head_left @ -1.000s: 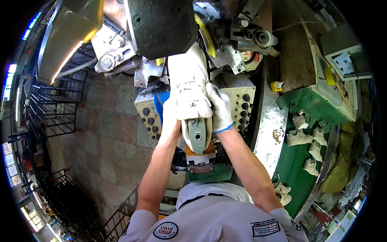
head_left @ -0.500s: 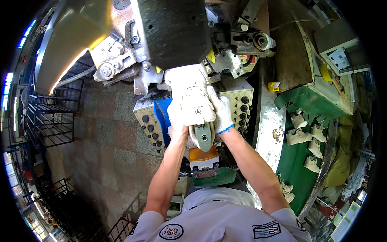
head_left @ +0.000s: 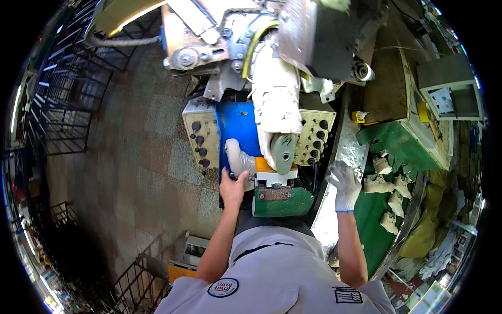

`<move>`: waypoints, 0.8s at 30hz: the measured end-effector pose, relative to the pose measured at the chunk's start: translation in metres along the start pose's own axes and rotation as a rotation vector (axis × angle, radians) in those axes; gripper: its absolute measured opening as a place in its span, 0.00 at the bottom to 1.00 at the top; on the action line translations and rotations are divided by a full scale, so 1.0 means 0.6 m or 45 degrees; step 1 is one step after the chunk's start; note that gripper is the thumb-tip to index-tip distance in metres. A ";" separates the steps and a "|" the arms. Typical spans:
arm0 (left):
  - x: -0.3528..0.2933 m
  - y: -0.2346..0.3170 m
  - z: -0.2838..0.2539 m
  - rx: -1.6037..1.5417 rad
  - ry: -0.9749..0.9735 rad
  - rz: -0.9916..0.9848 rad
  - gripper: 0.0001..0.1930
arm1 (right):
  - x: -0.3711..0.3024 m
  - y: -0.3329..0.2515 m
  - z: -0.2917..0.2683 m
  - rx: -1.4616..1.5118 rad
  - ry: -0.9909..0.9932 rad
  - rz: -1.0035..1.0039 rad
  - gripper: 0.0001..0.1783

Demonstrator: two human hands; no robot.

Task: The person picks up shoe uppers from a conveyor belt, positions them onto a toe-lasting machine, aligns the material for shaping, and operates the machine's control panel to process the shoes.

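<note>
A white shoe upper [head_left: 277, 104] is stretched over a grey-green shoe last [head_left: 285, 152], its toe end up among the machine's metal clamps [head_left: 219, 86]. Neither of my hands touches it. My bare left hand [head_left: 232, 187] is low on the left, thumb and fingers apart around the lower end of a rounded white piece [head_left: 233, 156] with clear plastic beside it. Contact there is hard to make out. On the right, my gloved right hand [head_left: 345, 186] hovers over a shiny metal strip [head_left: 351, 149], fingers spread, holding nothing.
Control boxes with black knobs [head_left: 315, 138] flank the blue panel [head_left: 235, 123]. A green-padded block [head_left: 282, 203] lies just before my body. Several white shoe uppers [head_left: 379, 184] rest on the green belt at right. Black metal racks [head_left: 65, 112] stand at left.
Both hands have let go of the shoe upper. My left hand has moved down to the white piece, my right hand out to the right. The view has shifted, and the upper sits within the clamps.
</note>
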State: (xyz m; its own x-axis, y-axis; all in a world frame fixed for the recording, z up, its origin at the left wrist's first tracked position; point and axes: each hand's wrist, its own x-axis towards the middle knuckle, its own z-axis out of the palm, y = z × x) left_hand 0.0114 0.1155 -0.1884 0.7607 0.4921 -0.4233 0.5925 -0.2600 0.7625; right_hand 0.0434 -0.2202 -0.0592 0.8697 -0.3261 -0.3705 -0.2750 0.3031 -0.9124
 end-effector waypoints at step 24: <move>-0.179 0.437 -0.123 -0.205 -0.647 0.833 0.29 | -0.038 -0.018 0.101 0.814 -1.150 0.129 0.37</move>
State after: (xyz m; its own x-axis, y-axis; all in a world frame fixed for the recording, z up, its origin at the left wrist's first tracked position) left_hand 0.0655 0.0557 0.0928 0.9870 -0.1602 -0.0110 -0.0252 -0.2222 0.9747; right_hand 0.0515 -0.1619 -0.0304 0.9055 0.4199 0.0619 -0.3264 0.7821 -0.5309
